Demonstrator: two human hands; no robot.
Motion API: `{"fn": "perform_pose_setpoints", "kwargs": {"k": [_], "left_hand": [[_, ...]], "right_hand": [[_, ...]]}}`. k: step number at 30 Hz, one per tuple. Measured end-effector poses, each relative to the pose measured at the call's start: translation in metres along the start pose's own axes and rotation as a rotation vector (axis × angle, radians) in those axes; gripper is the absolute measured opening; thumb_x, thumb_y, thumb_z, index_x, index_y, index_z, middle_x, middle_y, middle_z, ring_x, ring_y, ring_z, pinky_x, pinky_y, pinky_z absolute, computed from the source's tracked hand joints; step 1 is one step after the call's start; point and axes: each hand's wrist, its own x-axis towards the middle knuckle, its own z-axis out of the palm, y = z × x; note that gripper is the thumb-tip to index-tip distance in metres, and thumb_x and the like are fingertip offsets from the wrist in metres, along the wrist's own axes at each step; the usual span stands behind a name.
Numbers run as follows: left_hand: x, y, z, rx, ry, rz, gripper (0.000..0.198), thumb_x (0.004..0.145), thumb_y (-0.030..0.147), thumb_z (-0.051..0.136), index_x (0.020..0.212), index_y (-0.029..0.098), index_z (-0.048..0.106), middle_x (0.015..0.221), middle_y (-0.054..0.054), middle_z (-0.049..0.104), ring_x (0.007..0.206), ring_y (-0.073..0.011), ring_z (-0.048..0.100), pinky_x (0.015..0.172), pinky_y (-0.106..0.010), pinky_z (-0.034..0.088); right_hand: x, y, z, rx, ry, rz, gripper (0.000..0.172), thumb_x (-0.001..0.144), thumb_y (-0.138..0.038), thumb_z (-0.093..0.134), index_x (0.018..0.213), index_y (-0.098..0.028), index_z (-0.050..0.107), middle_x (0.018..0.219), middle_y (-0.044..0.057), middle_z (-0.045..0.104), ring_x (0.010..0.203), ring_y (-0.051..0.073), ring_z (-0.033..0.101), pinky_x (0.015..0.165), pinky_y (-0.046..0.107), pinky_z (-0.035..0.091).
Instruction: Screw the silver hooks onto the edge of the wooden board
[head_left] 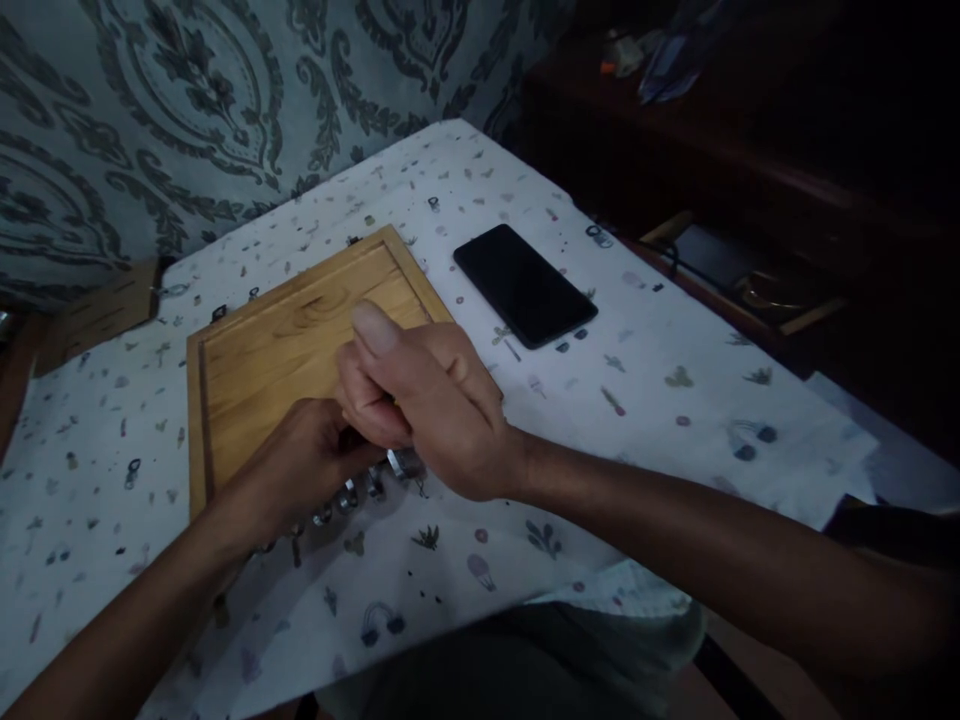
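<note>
My right hand (431, 405) is closed in a fist with the thumb uppermost, above the near right part of a grooved wooden board (262, 360). What it grips, if anything, is hidden inside the fingers. Right beside it, my left hand (304, 465) is closed, its fingertips pinched together under the right fist; whatever they hold is covered. Along the board's near edge, just below both hands, several small shiny metal ring-like pieces (347, 496) lie in a row on the cloth. One larger metal band (405, 463) shows below the right fist.
A black phone (525, 285) lies right of the board on the patterned white tablecloth (645, 430). A flat brown cardboard piece (101, 315) sits at the far left by the wallpapered wall. Beyond the table's right edge is dark furniture with an open drawer (739, 275).
</note>
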Motion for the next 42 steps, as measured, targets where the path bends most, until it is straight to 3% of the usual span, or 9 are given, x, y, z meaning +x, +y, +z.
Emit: {"fn": "perform_pose_setpoints", "kwargs": {"k": [6, 15, 20, 24, 29, 32, 34, 42], "left_hand": [[0.000, 0.004, -0.005, 0.032, -0.060, 0.047, 0.022, 0.087, 0.033, 0.059, 0.075, 0.019, 0.070, 0.071, 0.001, 0.073, 0.066, -0.0168, 0.068, 0.054, -0.021, 0.049], [-0.004, 0.007, -0.001, -0.171, -0.028, -0.031, 0.018, 0.081, 0.034, 0.064, 0.082, 0.019, 0.074, 0.074, -0.001, 0.076, 0.070, -0.0189, 0.071, 0.057, -0.022, 0.054], [-0.004, 0.007, -0.001, -0.130, -0.049, -0.053, 0.016, 0.076, 0.033, 0.066, 0.077, 0.018, 0.073, 0.067, -0.001, 0.072, 0.059, -0.0170, 0.064, 0.049, -0.022, 0.048], [-0.004, 0.005, 0.000, -0.055, -0.035, -0.051, 0.016, 0.077, 0.033, 0.065, 0.071, 0.019, 0.069, 0.061, 0.000, 0.067, 0.058, -0.0163, 0.060, 0.049, -0.022, 0.045], [-0.005, 0.005, 0.004, -0.017, 0.015, -0.031, 0.023, 0.082, 0.036, 0.060, 0.068, 0.019, 0.067, 0.059, -0.001, 0.065, 0.055, -0.0167, 0.059, 0.047, -0.023, 0.044], [-0.005, 0.008, 0.007, -0.014, 0.069, -0.024, 0.029, 0.084, 0.040, 0.058, 0.066, 0.019, 0.067, 0.061, -0.002, 0.067, 0.056, -0.0172, 0.062, 0.050, -0.024, 0.046], [-0.005, 0.011, 0.008, -0.055, 0.094, -0.007, 0.026, 0.084, 0.039, 0.059, 0.069, 0.020, 0.068, 0.066, -0.003, 0.071, 0.063, -0.0189, 0.067, 0.056, -0.025, 0.051], [-0.003, 0.015, 0.009, -0.209, 0.105, 0.021, 0.014, 0.078, 0.029, 0.064, 0.068, 0.020, 0.068, 0.065, 0.000, 0.071, 0.068, -0.0180, 0.070, 0.065, -0.025, 0.057]], "right_hand": [[0.000, 0.002, -0.001, -0.018, -0.006, 0.020, 0.061, 0.103, -0.048, 0.044, 0.049, -0.022, 0.029, 0.046, -0.007, 0.027, 0.042, 0.006, 0.027, 0.045, 0.023, 0.032], [-0.001, 0.002, 0.000, -0.043, 0.023, 0.039, 0.061, 0.104, -0.044, 0.042, 0.048, -0.023, 0.028, 0.046, -0.006, 0.028, 0.042, 0.006, 0.029, 0.044, 0.023, 0.032], [-0.001, -0.001, 0.000, -0.055, 0.030, 0.081, 0.062, 0.102, -0.046, 0.045, 0.047, -0.023, 0.029, 0.046, -0.006, 0.029, 0.042, 0.006, 0.029, 0.043, 0.023, 0.033], [0.001, 0.001, 0.000, -0.037, 0.015, 0.033, 0.064, 0.101, -0.052, 0.047, 0.047, -0.022, 0.029, 0.044, -0.007, 0.029, 0.041, 0.006, 0.029, 0.042, 0.022, 0.032], [0.001, 0.003, -0.001, -0.024, -0.005, -0.011, 0.064, 0.103, -0.048, 0.046, 0.047, -0.021, 0.029, 0.044, -0.007, 0.027, 0.041, 0.005, 0.028, 0.043, 0.021, 0.034], [0.000, -0.003, 0.001, -0.066, 0.026, 0.064, 0.062, 0.104, -0.044, 0.043, 0.048, -0.023, 0.026, 0.046, -0.006, 0.025, 0.043, 0.006, 0.028, 0.043, 0.021, 0.036], [-0.001, -0.005, 0.001, -0.084, 0.039, 0.118, 0.059, 0.105, -0.036, 0.038, 0.049, -0.023, 0.024, 0.047, -0.006, 0.024, 0.044, 0.007, 0.027, 0.045, 0.022, 0.037], [-0.002, 0.001, 0.000, -0.033, -0.001, 0.029, 0.058, 0.104, -0.034, 0.041, 0.049, -0.022, 0.028, 0.046, -0.007, 0.028, 0.043, 0.005, 0.028, 0.045, 0.020, 0.035]]}}
